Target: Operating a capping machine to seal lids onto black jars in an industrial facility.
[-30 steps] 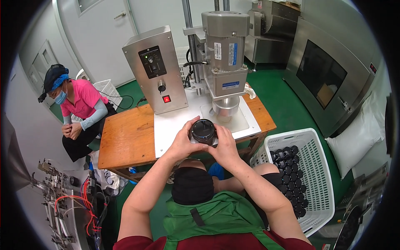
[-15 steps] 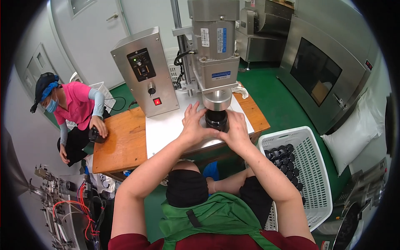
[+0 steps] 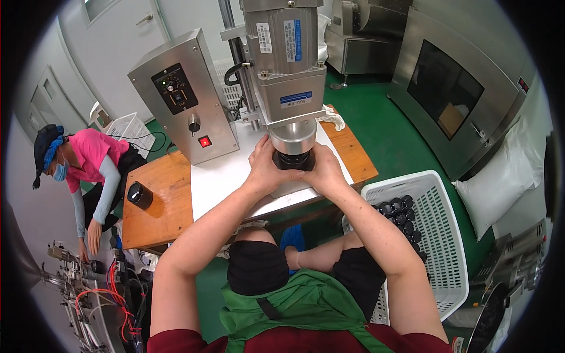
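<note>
Head view shows both hands wrapped around a black jar (image 3: 293, 160) standing on the white desk (image 3: 218, 176) near its front edge, directly under the round steel head (image 3: 292, 138) of the capping machine (image 3: 282, 53). Left hand (image 3: 266, 167) curls closed against the jar's left side; right hand (image 3: 322, 170) curls closed against its right side, fingertips nearly meeting in front. Another black jar (image 3: 140, 195) sits on the wooden board (image 3: 159, 203) at the desk's left. A white basket (image 3: 438, 235) of black lids stands to the right.
</note>
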The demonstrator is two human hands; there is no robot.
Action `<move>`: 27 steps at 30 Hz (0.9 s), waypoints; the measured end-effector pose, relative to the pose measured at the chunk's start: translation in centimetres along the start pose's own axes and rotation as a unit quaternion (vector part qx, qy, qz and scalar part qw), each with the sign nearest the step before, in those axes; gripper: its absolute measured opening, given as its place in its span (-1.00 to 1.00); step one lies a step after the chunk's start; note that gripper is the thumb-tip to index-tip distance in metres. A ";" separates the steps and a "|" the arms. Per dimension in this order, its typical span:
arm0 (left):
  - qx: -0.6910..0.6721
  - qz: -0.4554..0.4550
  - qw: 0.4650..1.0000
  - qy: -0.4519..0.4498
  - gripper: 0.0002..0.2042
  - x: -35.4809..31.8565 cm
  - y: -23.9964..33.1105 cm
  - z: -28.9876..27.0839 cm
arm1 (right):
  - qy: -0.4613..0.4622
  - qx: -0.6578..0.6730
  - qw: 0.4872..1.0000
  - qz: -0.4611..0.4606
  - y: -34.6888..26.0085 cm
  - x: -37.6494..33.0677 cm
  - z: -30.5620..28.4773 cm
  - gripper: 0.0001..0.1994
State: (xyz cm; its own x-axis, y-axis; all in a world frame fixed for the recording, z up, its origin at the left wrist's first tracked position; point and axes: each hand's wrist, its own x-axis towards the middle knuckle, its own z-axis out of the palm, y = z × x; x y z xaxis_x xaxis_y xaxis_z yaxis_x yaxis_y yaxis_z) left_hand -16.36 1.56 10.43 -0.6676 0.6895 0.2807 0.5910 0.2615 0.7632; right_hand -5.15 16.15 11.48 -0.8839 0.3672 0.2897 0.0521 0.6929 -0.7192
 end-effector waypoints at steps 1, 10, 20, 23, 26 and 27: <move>0.005 -0.003 1.000 0.001 -0.06 0.0 0.2 0.0 | 0.003 0.012 1.000 -0.018 -0.1 0.0 -0.1 -0.42; -0.051 -0.061 0.996 0.025 -0.05 0.1 -0.1 0.9 | 0.023 -0.009 0.999 -0.021 -0.4 -0.5 -0.1 -0.47; -0.063 -0.072 0.995 0.028 -0.08 0.0 -0.3 1.2 | 0.021 -0.017 1.000 -0.010 -0.3 -0.6 -0.2 -0.52; -0.046 -0.074 0.996 0.013 -0.09 0.0 -0.1 1.0 | 0.019 -0.023 0.999 -0.013 -0.3 -0.5 -0.3 -0.53; -0.047 -0.088 0.995 0.012 -0.10 -0.1 0.2 0.9 | 0.020 -0.026 0.999 -0.019 -0.3 -0.6 -0.2 -0.54; -0.047 -0.089 0.995 0.012 -0.10 -0.1 0.2 0.9 | 0.023 -0.030 0.999 -0.015 -0.3 -0.6 -0.2 -0.55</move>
State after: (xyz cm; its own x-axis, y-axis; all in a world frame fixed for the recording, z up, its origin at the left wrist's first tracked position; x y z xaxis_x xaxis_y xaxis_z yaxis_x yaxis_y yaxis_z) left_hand -15.77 2.10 10.06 -0.7697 0.6207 0.1496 0.4181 0.3130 0.8528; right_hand -4.52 15.88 11.66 -0.8634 0.3732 0.3393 0.0562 0.7397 -0.6706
